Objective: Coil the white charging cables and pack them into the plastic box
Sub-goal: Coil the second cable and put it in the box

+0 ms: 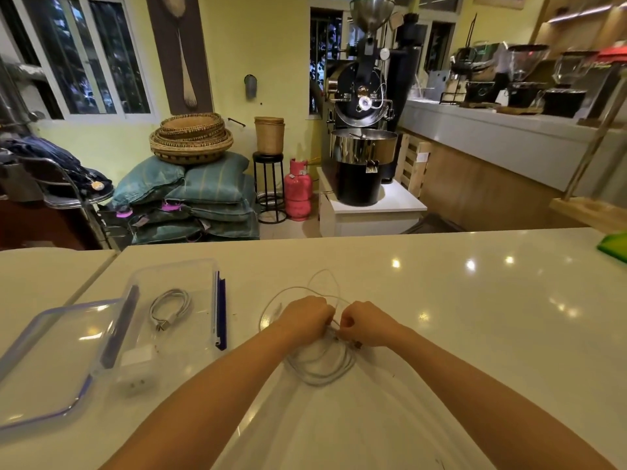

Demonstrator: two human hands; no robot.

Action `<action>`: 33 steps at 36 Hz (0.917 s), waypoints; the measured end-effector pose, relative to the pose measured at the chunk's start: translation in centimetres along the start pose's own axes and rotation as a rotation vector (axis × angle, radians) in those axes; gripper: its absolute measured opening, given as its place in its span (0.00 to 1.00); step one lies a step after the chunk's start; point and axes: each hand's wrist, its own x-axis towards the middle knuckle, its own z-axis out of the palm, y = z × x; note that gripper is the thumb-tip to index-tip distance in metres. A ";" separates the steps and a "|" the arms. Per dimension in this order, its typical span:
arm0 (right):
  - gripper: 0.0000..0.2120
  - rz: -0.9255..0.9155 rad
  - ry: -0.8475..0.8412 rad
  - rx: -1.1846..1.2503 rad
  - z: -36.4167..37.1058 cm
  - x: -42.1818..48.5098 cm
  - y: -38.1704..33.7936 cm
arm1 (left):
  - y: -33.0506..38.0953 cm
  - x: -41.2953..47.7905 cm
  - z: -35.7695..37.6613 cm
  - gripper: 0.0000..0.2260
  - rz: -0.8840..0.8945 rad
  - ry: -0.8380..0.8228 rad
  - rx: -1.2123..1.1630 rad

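Note:
A white charging cable [320, 369] lies partly coiled on the white table, below my two hands. My left hand [307, 318] and my right hand [364, 322] meet at the top of the coil, both closed on the cable. Loose loops of it spread beyond my fingers toward the far side. A clear plastic box [200, 276] stands to the left. Inside it lie a coiled white cable [169, 308] and a white charger plug [137, 357].
The box's clear lid [51, 361] with a blue rim lies at the far left. A green object [614, 247] sits at the table's right edge. Beyond the table are sacks, baskets, a pink gas cylinder and a coffee roaster.

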 end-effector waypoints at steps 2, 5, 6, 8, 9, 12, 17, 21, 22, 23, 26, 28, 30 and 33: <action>0.15 -0.005 0.006 -0.026 0.0 -0.2 -0.1 | -0.1 -0.1 -0.3 0.10 -0.012 -0.016 -0.018; 0.12 -0.025 0.055 -0.053 -0.6 -0.5 -0.4 | -0.3 -0.1 -1.4 0.10 -0.032 -0.015 -0.065; 0.11 -0.034 0.082 -0.050 -0.9 -0.6 -0.6 | -0.4 -0.2 -1.9 0.10 -0.046 -0.008 -0.090; 0.06 -0.054 0.133 -0.032 -1.8 -0.8 -1.0 | -0.7 -0.2 -3.1 0.09 -0.068 0.008 -0.147; 0.05 -0.066 0.158 -0.027 -2.2 -0.9 -1.2 | -0.8 -0.2 -3.7 0.09 -0.074 0.014 -0.178; 0.09 -0.121 0.250 0.000 -3.8 -1.0 -2.0 | -1.1 -0.3 -6.1 0.11 -0.100 0.007 -0.376; 0.08 -0.286 0.416 0.080 -6.9 -1.5 -3.6 | -1.8 -1.5 -10.4 0.11 -0.119 -0.022 -0.894; 0.07 -0.424 0.523 0.172 -9.3 -1.8 -5.0 | -2.7 -3.0 -13.1 0.10 -0.036 -0.045 -1.183; 0.06 -0.463 0.545 0.228 -9.9 -1.9 -5.4 | -2.9 -3.4 -13.7 0.10 -0.018 -0.044 -1.263; 0.05 -0.504 0.562 0.298 -10.4 -2.0 -5.8 | -3.1 -3.7 -14.2 0.10 0.006 -0.044 -1.339; 0.06 -0.586 0.586 0.555 -11.5 -2.0 -6.9 | -3.5 -4.4 -15.3 0.11 0.103 -0.049 -1.506; 0.09 -0.607 0.576 0.729 -11.8 -1.9 -7.5 | -3.7 -4.7 -15.9 0.10 0.165 -0.031 -1.586; 0.09 -0.616 0.544 0.917 -12.0 -2.0 -8.2 | -3.8 -4.9 -16.4 0.08 0.216 0.006 -1.668; 0.08 -0.588 0.445 1.204 -11.7 -1.8 -8.9 | -3.4 -5.2 -17.4 0.07 0.277 0.067 -1.730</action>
